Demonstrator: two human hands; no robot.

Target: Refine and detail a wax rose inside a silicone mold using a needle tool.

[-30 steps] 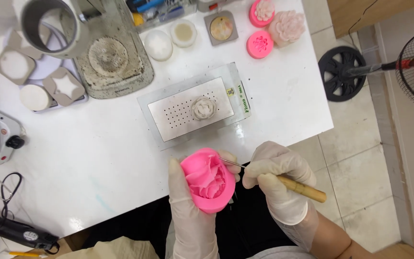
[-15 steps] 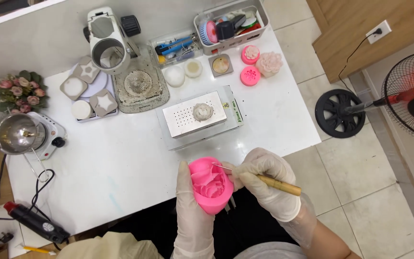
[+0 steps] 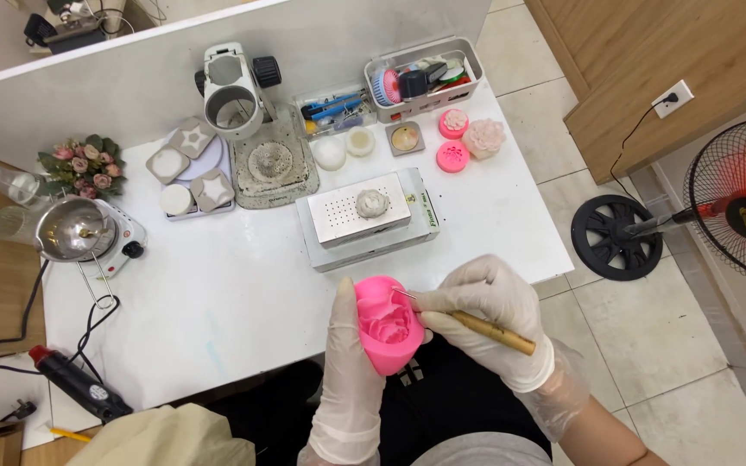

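Note:
My left hand [image 3: 349,362], in a pale glove, grips a pink rose-shaped silicone mould [image 3: 388,323] over the table's front edge. My right hand [image 3: 494,319], also gloved, holds a wooden-handled needle tool [image 3: 487,328] whose thin metal tip touches the mould's upper right rim. On a perforated metal box [image 3: 364,226] just beyond the mould sits a small grey-white rose casting [image 3: 372,204].
On the white table [image 3: 243,293]: a stereo microscope head [image 3: 233,97], a crusted grey tray [image 3: 274,166], star and round moulds [image 3: 192,177], pink moulds [image 3: 453,142], a tool basket [image 3: 425,79], a small pot on a hotplate [image 3: 79,231], a heat gun [image 3: 75,380]. A floor fan [image 3: 736,207] stands at right.
The camera view has pulled back and tilted up, showing more of the table and the partition. My hands stay together on the mould, with the tool tip still at its rim.

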